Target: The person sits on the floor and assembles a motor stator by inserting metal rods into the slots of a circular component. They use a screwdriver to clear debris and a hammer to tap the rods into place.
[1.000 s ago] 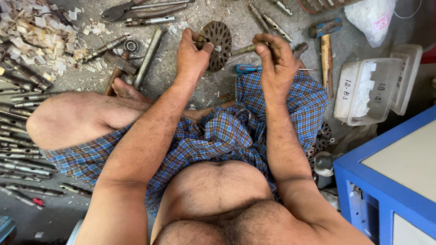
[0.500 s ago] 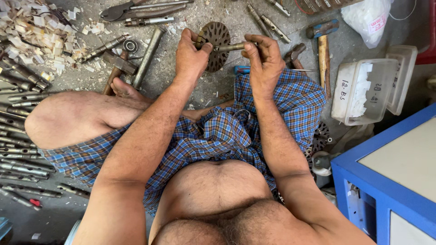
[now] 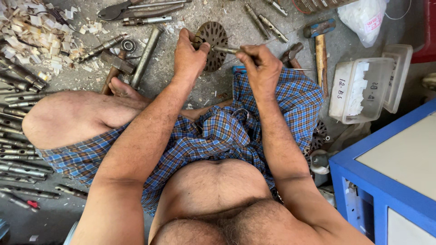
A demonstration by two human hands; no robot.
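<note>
The left hand [image 3: 190,56] grips the round perforated metal disc [image 3: 213,43] at its left edge, fingers closed around the rim, and holds it just above the concrete floor [image 3: 181,77]. The right hand [image 3: 260,68] pinches a short metal rod [image 3: 227,49] between thumb and fingers, and the tip of the rod touches the disc near its middle.

Compared with a second ago, the right hand sits a little lower and closer to the body, and the rod now points more level toward the disc. The left hand has hardly moved, and the disc stays in the same place in front of the knees. I judge that the rod is being set or turned in the centre of the disc, and the work on it continues.

Beside the right hand lies a hammer [image 3: 320,45] with a wooden handle, and further right a clear plastic box [image 3: 345,95]. At the far left are wood chips [image 3: 32,31] and a row of metal rods [image 3: 18,154].
</note>
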